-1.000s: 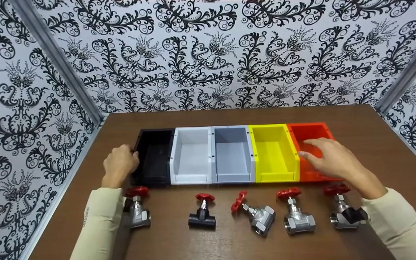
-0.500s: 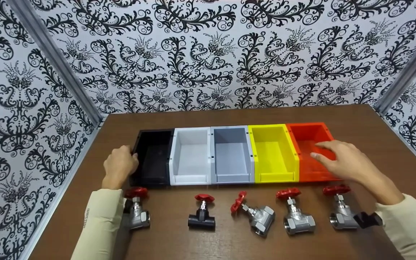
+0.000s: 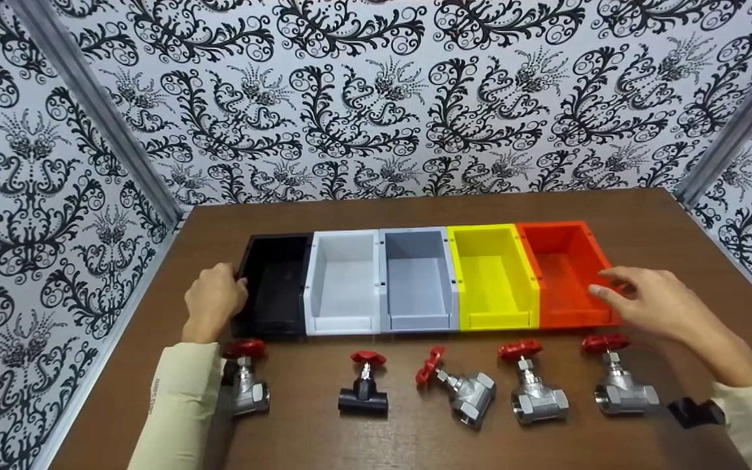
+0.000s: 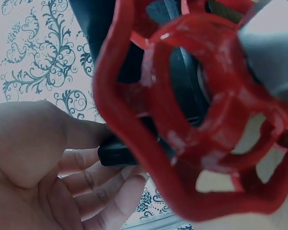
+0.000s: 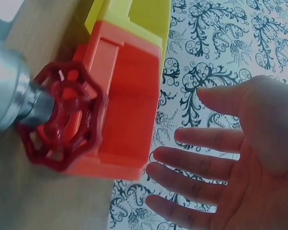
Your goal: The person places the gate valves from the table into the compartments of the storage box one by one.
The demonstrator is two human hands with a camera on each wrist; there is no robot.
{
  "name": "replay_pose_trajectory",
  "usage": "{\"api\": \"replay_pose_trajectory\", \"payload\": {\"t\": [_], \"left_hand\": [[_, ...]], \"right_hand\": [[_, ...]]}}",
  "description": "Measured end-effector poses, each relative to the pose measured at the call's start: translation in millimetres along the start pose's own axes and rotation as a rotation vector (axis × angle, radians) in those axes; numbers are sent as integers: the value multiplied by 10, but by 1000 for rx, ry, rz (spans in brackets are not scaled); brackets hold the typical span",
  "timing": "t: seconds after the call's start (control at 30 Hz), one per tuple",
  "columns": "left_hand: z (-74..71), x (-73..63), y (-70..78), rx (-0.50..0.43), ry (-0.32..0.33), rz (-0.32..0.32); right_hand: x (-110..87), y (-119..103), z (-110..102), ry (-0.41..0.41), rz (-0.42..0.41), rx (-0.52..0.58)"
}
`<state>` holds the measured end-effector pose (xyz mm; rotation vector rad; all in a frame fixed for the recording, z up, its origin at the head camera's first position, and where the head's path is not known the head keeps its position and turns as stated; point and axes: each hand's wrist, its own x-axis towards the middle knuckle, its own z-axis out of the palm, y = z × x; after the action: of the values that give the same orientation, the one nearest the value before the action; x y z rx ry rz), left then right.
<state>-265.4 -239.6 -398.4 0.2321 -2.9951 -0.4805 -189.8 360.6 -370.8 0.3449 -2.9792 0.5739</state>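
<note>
My left hand [image 3: 215, 297] is at the left side of the black bin [image 3: 278, 284]. In the left wrist view its thumb and curled fingers pinch the edge of that bin, partly behind a red valve handwheel [image 4: 182, 105]. My right hand [image 3: 666, 303] hovers by the right wall of the red bin [image 3: 568, 277], holding nothing. The right wrist view shows this hand [image 5: 230, 158] with fingers extended, apart from the bin. White [image 3: 348, 281], grey [image 3: 418, 281] and yellow [image 3: 490, 281] bins stand between the black and red ones.
In front of the bins lie metal gate valves [image 3: 621, 388] [image 3: 539, 398] [image 3: 474, 395] [image 3: 249, 391] with red handwheels. A black plastic valve [image 3: 364, 397] lies among them. Patterned walls [image 3: 376, 117] enclose the brown table [image 3: 415, 444].
My right hand has moved right, from over the red bin to its right wall. The left hand has stayed at the black bin, and the bins have barely shifted.
</note>
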Motion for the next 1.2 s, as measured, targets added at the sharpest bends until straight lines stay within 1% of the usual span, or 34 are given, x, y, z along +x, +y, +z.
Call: {"api": "replay_pose_trajectory", "payload": {"t": [0.2, 0.3, 0.6, 0.97, 1.2], "left_hand": [[9, 16, -25, -4, -28, -23], [4, 14, -26, -9, -25, -19], [0, 19, -18, -16, -47, -19], [15, 27, -18, -16, -35, -12], [9, 31, -11, -12, -55, -16]], "right_hand": [[-73, 122, -8, -4, 9, 3], [-101, 175, -12, -6, 15, 0], [-198, 311, -21, -20, 37, 18], [-275, 468, 19, -108, 73, 39], [-360, 544, 86, -174, 97, 72]]}}
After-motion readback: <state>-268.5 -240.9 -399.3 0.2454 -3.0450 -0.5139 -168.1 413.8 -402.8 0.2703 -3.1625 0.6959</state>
